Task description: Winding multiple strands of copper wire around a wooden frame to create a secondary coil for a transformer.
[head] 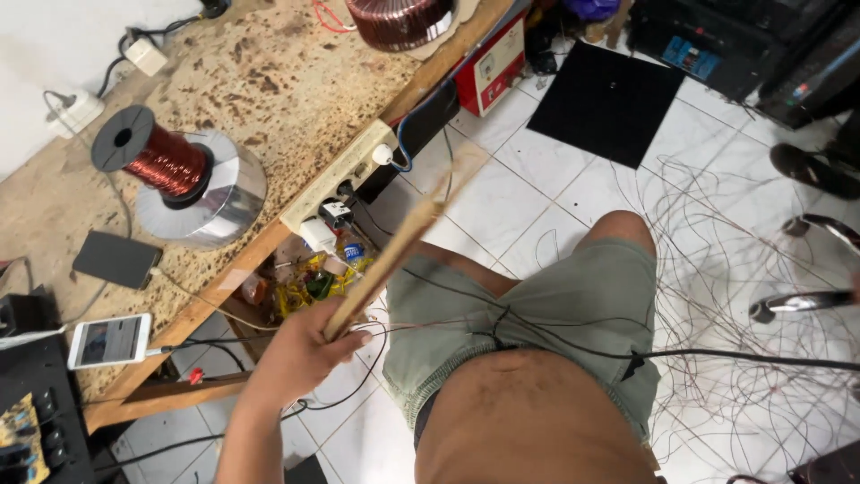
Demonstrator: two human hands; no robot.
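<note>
1. The wooden stick [403, 246] slants from your left hand [305, 354] toward one o'clock, over your lap.
2. Your grip is clenched on its lower end; keep it firm.
3. Mind the thin wire [502, 318] across your shorts [546, 305]; the bench [269, 81] lies at ten o'clock.
4. Your right hand is out of view.

Left hand [300, 351] gripping a long wooden stick [403, 240], angled up and to the right past the desk [269, 81] edge. Copper wire spool [157, 157] sits on the desk, two phones [109, 341] near its edge. Thin wires [735, 269] tangled across the tiled floor [502, 206]. Right hand out of view.
</note>
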